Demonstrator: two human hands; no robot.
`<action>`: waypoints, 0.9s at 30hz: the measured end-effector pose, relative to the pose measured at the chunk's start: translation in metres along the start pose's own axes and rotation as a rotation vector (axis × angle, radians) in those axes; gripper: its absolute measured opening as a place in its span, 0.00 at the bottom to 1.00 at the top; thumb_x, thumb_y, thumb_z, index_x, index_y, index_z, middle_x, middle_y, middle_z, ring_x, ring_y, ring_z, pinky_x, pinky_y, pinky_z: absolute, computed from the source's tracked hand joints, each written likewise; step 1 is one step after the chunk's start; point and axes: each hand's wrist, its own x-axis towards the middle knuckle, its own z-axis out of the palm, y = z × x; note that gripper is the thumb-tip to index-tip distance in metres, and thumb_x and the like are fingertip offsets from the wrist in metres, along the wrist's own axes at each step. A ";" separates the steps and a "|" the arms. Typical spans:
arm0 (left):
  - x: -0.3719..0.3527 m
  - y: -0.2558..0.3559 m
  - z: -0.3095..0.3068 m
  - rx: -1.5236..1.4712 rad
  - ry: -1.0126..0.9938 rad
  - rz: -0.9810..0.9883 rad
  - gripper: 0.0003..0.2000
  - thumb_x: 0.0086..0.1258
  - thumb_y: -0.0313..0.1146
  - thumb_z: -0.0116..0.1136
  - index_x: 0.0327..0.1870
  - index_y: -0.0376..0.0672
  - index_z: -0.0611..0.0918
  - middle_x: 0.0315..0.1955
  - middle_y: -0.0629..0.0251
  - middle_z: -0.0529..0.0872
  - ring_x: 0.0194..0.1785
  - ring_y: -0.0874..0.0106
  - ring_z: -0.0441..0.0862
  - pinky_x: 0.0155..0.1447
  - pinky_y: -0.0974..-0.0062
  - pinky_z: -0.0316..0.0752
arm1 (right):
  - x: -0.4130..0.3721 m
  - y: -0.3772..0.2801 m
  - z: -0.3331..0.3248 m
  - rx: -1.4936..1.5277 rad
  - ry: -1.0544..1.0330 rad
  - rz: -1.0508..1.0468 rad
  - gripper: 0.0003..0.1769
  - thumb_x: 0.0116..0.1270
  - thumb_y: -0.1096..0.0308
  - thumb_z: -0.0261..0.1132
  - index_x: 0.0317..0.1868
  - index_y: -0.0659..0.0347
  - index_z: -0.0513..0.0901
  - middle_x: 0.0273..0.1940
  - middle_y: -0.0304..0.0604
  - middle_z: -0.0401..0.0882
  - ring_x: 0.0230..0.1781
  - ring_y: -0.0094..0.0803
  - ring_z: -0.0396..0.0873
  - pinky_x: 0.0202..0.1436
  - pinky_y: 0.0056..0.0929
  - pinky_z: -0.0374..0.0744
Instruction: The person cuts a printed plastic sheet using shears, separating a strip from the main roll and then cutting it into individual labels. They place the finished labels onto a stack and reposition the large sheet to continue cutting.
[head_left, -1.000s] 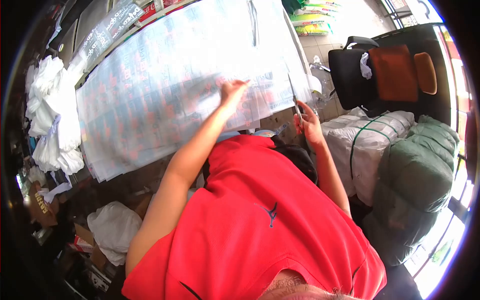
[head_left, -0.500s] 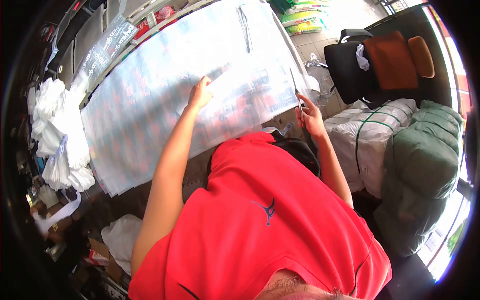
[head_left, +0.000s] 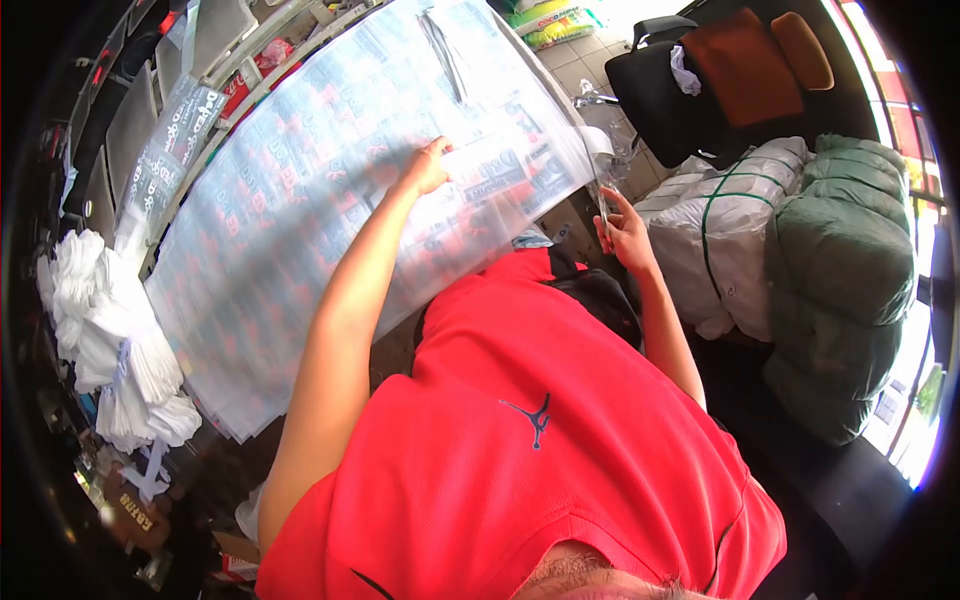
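Observation:
Printed translucent plastic sheets [head_left: 290,210] lie stacked across a large table. My left hand [head_left: 428,166] is over the sheets near their middle, its fingers pinched on a plastic sheet. At the right edge of the stack, my right hand [head_left: 625,235] holds scissors [head_left: 603,205], fingers wrapped round the handles and blades pointing away from me. A curled strip of plastic [head_left: 597,143] stands up just beyond the blades. Dark thin strips [head_left: 445,55] rest on the far part of the sheets.
White plastic bags [head_left: 115,340] hang at the table's left end. On the right are a white bundle [head_left: 725,225] tied with green straps, a dark green bundle [head_left: 840,260], and a black and orange chair [head_left: 735,75]. Yellow-green sacks [head_left: 560,22] lie beyond the table.
The view has shifted, with the table and chair now further left. My left hand has moved slightly right and up relative to my body. The scissors' blades reach less far up in view.

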 end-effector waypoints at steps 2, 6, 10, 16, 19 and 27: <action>0.000 0.002 0.006 -0.020 -0.019 -0.033 0.26 0.48 0.27 0.77 0.49 0.41 0.76 0.49 0.52 0.84 0.54 0.54 0.82 0.55 0.61 0.77 | 0.005 0.005 -0.009 0.026 0.011 0.020 0.33 0.70 0.74 0.64 0.74 0.55 0.64 0.23 0.33 0.73 0.19 0.18 0.68 0.23 0.21 0.68; 0.000 0.004 0.009 0.053 0.151 -0.043 0.28 0.47 0.32 0.78 0.50 0.43 0.76 0.47 0.51 0.84 0.53 0.53 0.82 0.54 0.60 0.78 | 0.029 0.004 -0.030 0.022 -0.014 0.025 0.33 0.69 0.75 0.64 0.74 0.54 0.65 0.24 0.33 0.73 0.19 0.18 0.68 0.23 0.21 0.69; 0.003 0.020 0.012 0.293 0.175 -0.118 0.29 0.41 0.34 0.82 0.45 0.43 0.77 0.45 0.56 0.82 0.55 0.56 0.79 0.58 0.60 0.75 | 0.059 -0.006 -0.056 -0.037 -0.038 0.036 0.33 0.70 0.74 0.64 0.73 0.55 0.65 0.23 0.33 0.73 0.19 0.18 0.68 0.23 0.21 0.69; 0.010 0.033 0.009 0.228 0.172 -0.134 0.28 0.36 0.32 0.83 0.40 0.45 0.76 0.42 0.61 0.80 0.55 0.58 0.77 0.56 0.59 0.74 | 0.117 -0.009 -0.106 0.018 -0.050 -0.024 0.31 0.69 0.74 0.65 0.72 0.56 0.67 0.23 0.33 0.74 0.19 0.17 0.68 0.22 0.21 0.69; 0.014 0.038 0.008 0.280 0.172 -0.189 0.26 0.36 0.31 0.82 0.37 0.45 0.76 0.44 0.62 0.81 0.55 0.57 0.77 0.57 0.60 0.74 | 0.136 -0.014 -0.126 0.013 -0.052 -0.029 0.30 0.70 0.74 0.65 0.71 0.56 0.69 0.22 0.33 0.74 0.18 0.17 0.68 0.22 0.21 0.69; 0.020 0.058 -0.003 0.335 -0.038 -0.200 0.16 0.47 0.33 0.77 0.36 0.44 0.83 0.38 0.54 0.87 0.48 0.55 0.83 0.51 0.60 0.77 | 0.168 -0.015 -0.163 -0.053 -0.079 -0.045 0.30 0.69 0.70 0.67 0.70 0.55 0.70 0.21 0.33 0.73 0.18 0.18 0.69 0.22 0.22 0.69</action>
